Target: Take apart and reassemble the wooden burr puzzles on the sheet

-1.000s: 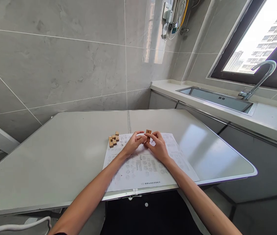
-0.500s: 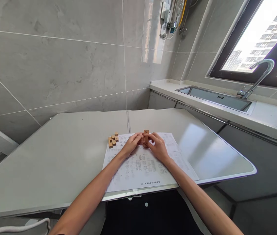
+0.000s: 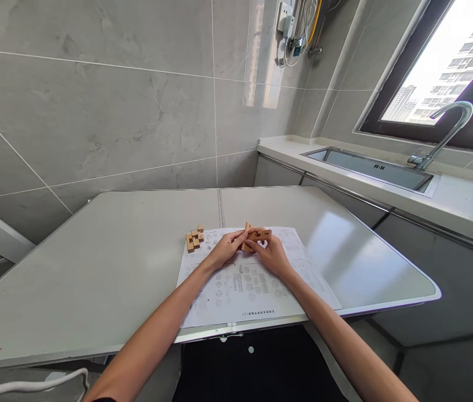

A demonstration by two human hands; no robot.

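Observation:
Both hands meet over a printed sheet (image 3: 257,301) covered in small diagrams. Between them are interlocking wooden burr puzzle pieces (image 3: 262,235), notched brown bars crossed together. One bar stands up at the back with a dark mark near its top, and another lies crosswise towards the right. My left hand (image 3: 225,249) is closed on the left side of the pieces. My right hand (image 3: 274,257) pinches them from the right and below. Fingers hide much of the joint. More wooden pieces (image 3: 190,244) sit clustered at the sheet's upper left corner, left of my left hand.
The sheet lies on a white folding table (image 3: 115,268) with a seam down its middle. A counter with a sink (image 3: 370,167) and a tap (image 3: 449,131) runs along the right. A grey tiled wall (image 3: 115,111) stands behind the table.
The wooden pieces have turned in my hands: a bar now lies crosswise to the right, and the upright one leans. My right hand has shifted slightly lower and to the right.

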